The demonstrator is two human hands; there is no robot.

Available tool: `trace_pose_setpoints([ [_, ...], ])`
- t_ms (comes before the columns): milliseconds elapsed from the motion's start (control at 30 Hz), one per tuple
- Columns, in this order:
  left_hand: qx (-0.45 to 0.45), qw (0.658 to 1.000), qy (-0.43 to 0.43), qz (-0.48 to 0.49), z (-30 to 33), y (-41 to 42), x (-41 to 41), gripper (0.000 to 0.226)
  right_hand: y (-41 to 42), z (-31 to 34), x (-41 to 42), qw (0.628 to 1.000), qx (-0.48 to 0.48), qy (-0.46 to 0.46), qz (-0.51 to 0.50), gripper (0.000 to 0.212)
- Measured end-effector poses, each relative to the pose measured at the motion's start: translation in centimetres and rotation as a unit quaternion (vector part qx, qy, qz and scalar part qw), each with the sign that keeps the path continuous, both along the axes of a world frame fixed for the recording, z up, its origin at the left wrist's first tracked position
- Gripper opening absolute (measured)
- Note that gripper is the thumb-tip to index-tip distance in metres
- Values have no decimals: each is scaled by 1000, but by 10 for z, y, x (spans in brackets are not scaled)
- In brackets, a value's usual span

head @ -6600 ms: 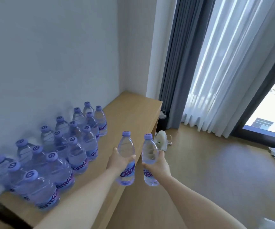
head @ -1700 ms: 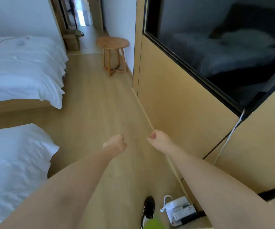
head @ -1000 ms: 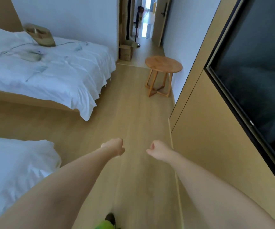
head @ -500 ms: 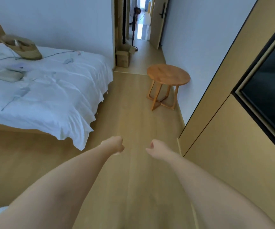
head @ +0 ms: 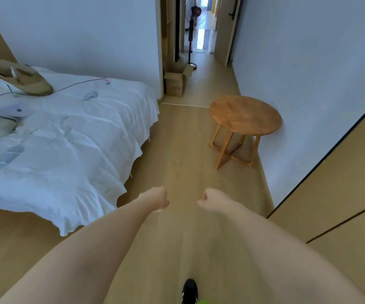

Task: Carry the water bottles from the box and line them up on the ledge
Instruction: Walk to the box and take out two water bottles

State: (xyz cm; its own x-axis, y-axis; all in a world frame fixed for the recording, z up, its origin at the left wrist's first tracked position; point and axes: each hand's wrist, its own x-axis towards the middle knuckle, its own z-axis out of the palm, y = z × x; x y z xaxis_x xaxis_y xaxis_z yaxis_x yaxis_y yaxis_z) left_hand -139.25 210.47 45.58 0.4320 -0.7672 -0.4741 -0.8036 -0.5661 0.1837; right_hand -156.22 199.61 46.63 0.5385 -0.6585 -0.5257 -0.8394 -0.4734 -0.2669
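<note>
well down the floor (head: pixel 183 163), both arms reach forward, bare to the elbow. the left hand (head: pixel 156 199) is curled into a loose fist with nothing in it; the right hand (head: pixel 210 199) is curled the same way, also empty, and the two hang side by side with a gap between them, short of the stool (head: pixel 244 116). the stool, round and wooden on crossed legs, stands against the white wall. left of the stool lies a bed (head: pixel 67 139) under a rumpled white cover, with a straw hat (head: pixel 23 79), cables and small devices on it. beyond the stool, past the bed's far corner, an open cardboard box (head: pixel 176 81) sits on the floor at the doorway; what is inside it cannot be made out. behind the box a fan (head: pixel 193 16) stands in the corridor. a black shoe (head: pixel 189 290) shows at the bottom edge, nearer than the hands.
</note>
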Motion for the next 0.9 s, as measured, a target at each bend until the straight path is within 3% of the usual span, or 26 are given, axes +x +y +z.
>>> trace_pose_setpoints([
  [267, -36, 998, -27, 36, 32, -156, 105, 22, -161, 30, 97, 999, -11, -36, 39, 42],
  [467, -18, 1000, -15, 11, 4, -255, 175, 12, -256, 2, 155, 999, -9, 13, 50, 42],
  [633, -27, 1000, 3, -4, -5, -357, 260, 18, -355, 0, 233, 999, -21, 9, 35, 40],
  [900, -6, 999, 8, -42, 2, -515, 365, 11, -485, 10, 332, 1000, 3, -10, -19, 40],
])
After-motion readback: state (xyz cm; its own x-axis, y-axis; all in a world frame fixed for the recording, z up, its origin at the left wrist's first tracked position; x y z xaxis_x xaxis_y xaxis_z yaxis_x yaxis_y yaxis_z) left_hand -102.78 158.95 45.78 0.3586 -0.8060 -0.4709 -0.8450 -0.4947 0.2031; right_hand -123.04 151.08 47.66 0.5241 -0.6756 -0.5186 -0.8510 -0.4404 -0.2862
